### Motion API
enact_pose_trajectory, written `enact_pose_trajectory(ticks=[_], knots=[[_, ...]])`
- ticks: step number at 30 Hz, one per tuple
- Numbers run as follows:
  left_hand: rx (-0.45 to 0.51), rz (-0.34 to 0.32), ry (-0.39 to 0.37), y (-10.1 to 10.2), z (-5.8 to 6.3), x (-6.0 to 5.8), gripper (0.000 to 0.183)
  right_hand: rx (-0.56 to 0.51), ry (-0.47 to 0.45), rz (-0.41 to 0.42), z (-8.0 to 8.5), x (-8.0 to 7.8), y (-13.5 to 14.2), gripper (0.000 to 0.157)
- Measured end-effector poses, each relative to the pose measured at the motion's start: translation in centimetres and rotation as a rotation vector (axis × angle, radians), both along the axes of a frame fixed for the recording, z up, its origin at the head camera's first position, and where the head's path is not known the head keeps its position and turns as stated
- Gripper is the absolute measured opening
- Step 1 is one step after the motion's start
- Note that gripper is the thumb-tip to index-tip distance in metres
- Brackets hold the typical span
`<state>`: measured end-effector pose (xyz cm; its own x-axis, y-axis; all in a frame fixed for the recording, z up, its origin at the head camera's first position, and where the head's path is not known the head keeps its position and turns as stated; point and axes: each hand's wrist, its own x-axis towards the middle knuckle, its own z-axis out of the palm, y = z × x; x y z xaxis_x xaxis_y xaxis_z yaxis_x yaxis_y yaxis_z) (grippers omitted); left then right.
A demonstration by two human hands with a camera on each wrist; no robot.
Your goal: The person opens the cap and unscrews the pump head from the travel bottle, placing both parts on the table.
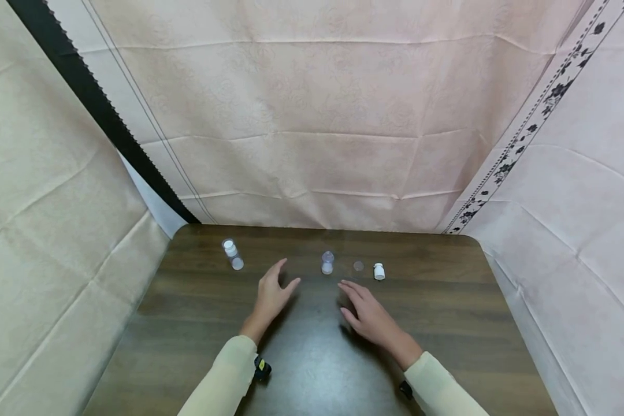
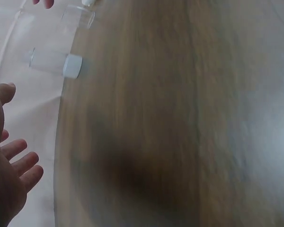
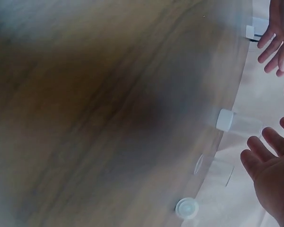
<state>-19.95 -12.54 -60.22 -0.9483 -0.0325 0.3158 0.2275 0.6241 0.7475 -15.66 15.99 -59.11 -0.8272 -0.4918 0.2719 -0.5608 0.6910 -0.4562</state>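
Observation:
My left hand (image 1: 271, 296) hovers over the table with thumb and fingers spread, holding nothing. To its upper left is a clear container with white ends (image 1: 233, 255). My right hand (image 1: 369, 316) also holds nothing, its fingers loosely extended. Beyond the hands, between them, a clear container with a white cap (image 1: 327, 263) stands with the white part at the table; both wrist views show it too. To its right sits a clear, open-looking cup (image 3: 215, 170), faint in the head view. Rightmost is a small white piece (image 1: 379, 271), round and ringed in the right wrist view.
The brown wooden table (image 1: 197, 323) has rounded far corners. Pale cloth (image 1: 312, 115) hangs behind it and along both sides. A dark wristband device (image 1: 262, 368) sits at the left sleeve. Dark hand shadows fall on the tabletop.

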Motion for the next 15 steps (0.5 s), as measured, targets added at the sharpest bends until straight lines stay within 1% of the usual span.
enact_pose_trajectory(ticks=[5,10,15], knots=[[-0.008,0.033,-0.008,-2.3,-0.3,1.2,0.062,0.003,0.023,0.026,0.2,-0.4,-1.0,0.057],[-0.013,0.099,0.016,-4.8,-0.7,2.5,0.061,-0.011,0.007,0.039,0.4,-0.5,-2.1,0.057],[-0.018,0.167,0.031,-7.2,-1.3,3.1,0.057,-0.009,0.0,0.048,0.4,-1.0,-3.2,0.057]])
